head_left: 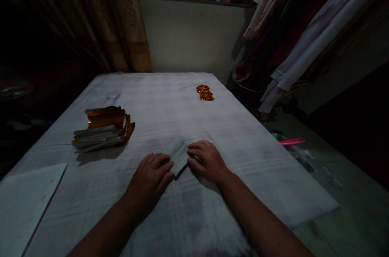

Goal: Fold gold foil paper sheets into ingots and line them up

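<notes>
A small pale sheet of paper [179,155] lies folded on the white cloth-covered table [194,111] in front of me. My left hand [150,182] rests on its left side with fingers curled down onto the paper. My right hand [206,160] presses its right edge with bent fingers. Both hands pinch or press the same sheet.
A stack of gold foil papers [105,128] sits to the left. A small pile of folded gold pieces [205,92] lies at the far right of the table. A pale sheet [26,202] lies at the near left corner. Curtains and hanging clothes surround the table.
</notes>
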### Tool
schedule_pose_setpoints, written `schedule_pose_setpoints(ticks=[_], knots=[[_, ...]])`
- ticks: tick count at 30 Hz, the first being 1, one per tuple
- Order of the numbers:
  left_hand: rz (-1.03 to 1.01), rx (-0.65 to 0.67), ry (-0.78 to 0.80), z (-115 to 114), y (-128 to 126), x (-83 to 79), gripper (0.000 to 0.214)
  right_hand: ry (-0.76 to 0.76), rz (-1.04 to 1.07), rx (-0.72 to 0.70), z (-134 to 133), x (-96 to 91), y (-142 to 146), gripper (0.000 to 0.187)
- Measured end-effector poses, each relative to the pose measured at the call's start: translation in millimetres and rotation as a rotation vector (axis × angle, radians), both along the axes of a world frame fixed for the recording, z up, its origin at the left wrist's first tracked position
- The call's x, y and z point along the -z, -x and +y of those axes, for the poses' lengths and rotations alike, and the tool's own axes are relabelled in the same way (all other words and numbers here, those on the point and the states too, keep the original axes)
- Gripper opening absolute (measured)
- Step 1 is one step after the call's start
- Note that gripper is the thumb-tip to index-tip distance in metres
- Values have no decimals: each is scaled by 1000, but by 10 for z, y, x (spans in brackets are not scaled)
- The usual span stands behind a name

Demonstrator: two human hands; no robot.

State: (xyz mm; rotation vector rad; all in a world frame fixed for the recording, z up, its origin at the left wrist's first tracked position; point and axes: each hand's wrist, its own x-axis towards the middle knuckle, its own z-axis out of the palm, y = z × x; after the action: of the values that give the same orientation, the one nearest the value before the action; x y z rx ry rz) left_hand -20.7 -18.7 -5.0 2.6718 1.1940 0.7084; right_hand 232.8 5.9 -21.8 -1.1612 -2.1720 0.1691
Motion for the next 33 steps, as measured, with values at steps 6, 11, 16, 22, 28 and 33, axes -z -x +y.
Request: schedule_pose_setpoints(ticks=[6, 11, 16, 22, 28, 33], knots=[[43, -2, -9, 0, 20, 8, 31, 57, -79, -23, -25, -31, 18, 29], [88, -74, -52, -34, -49, -9, 47, 80, -128, -35, -53, -70, 51, 40], [96, -91, -96, -9, -96, -11, 22, 79, -122, -37, -57, -78, 76, 38], [168, 86, -136, 125, 162, 27, 25, 49, -149, -74, -46, -75, 6, 32], [169, 20, -132, 28, 170, -112, 22, 20, -151, -137, -54, -21, -9, 30], [111, -88, -25, -58, 32, -105, 16, 60, -115, -131, -47, 16, -19, 30]])
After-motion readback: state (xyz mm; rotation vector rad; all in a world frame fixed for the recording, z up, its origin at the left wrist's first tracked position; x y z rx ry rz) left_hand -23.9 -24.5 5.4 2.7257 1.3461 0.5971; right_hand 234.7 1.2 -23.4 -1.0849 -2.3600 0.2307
